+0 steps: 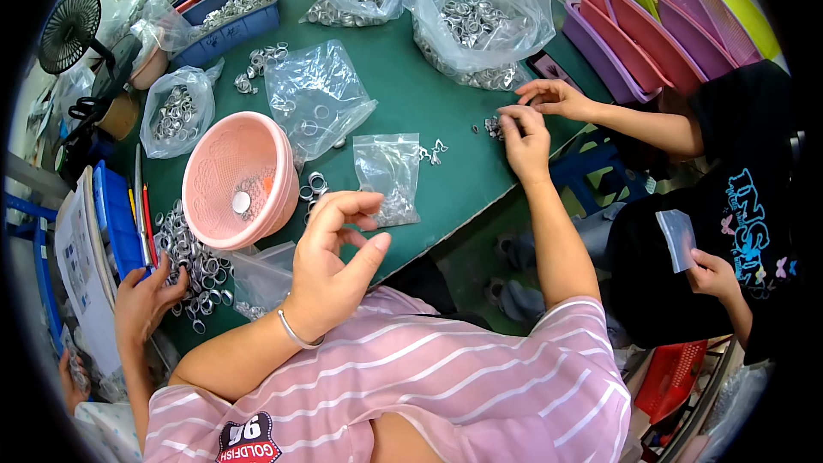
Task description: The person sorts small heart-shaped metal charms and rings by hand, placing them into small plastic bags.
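My left hand [334, 263], with a silver bangle at the wrist, is raised near the table edge. Its fingers are curled, the thumb stands apart, and nothing shows between them. Just beyond it lies a clear zip bag [387, 183] of small metal parts, with pink mesh baskets [283, 199] nested to the left. My right hand [527, 145] is over the table's right side, beside a small pile of metal pieces [494, 127]; whether its fingertips hold a piece cannot be told. A few flat metal pieces [434, 152] lie between the zip bag and this pile.
A co-worker's hand [556, 99] nearly meets my right fingers; another hand [710, 273] holds a small plastic bag. Someone's hand [151, 299] touches loose metal rings [206, 276] at left. Bags of rings [482, 26], a phone [554, 71], stacked colored baskets [643, 32] and a fan [71, 29] stand around.
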Motion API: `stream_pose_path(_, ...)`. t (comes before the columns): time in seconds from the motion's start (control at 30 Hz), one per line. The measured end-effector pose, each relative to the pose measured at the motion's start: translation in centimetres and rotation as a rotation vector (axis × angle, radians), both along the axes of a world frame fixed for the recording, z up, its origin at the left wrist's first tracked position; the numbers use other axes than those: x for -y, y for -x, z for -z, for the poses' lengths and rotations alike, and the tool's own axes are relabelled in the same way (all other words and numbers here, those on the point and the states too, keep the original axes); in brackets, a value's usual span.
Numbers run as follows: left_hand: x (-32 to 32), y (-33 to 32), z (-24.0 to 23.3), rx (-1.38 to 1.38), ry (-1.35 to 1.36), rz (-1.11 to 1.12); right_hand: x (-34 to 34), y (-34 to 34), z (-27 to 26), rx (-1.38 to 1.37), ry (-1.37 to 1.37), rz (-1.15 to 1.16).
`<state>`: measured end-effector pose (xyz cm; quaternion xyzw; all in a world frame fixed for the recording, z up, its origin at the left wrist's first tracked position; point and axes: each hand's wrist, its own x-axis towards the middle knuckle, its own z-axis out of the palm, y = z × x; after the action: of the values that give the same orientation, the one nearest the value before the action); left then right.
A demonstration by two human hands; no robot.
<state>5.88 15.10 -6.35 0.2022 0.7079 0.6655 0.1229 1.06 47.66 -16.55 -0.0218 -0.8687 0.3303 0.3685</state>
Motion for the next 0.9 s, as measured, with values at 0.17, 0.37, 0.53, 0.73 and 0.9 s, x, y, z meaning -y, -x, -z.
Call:
stream_pose_path(0.17,-1.5,-1.3,-2.8,0.596,-0.443,0.545,0.1,-1.4,1.7,-0.224,0.557,0.152)
stream_pose_path(0.37,-6.3,-3.9,-7.0,0.855,-0.860,1.300,2.7,-4.5,3.4,-0.085,0.202,0.204)
stream_pose_path(0.53,-5.5,-4.3,-7.6,0.821,-0.852,1.363,3.7,-4.1,0.3,0.083,-0.212,0.147)
stream_pose_path(0.73,1.9,-3.7,-5.5,0.570,-0.422,1.006,4.1,-3.7,0.7,0.104,-0.232,0.196)
stream_pose_path(0.9,8.4,-3.1,-3.2,0.294,0.143,0.622,2.7,-4.3,1.8,0.088,-0.185,0.289)
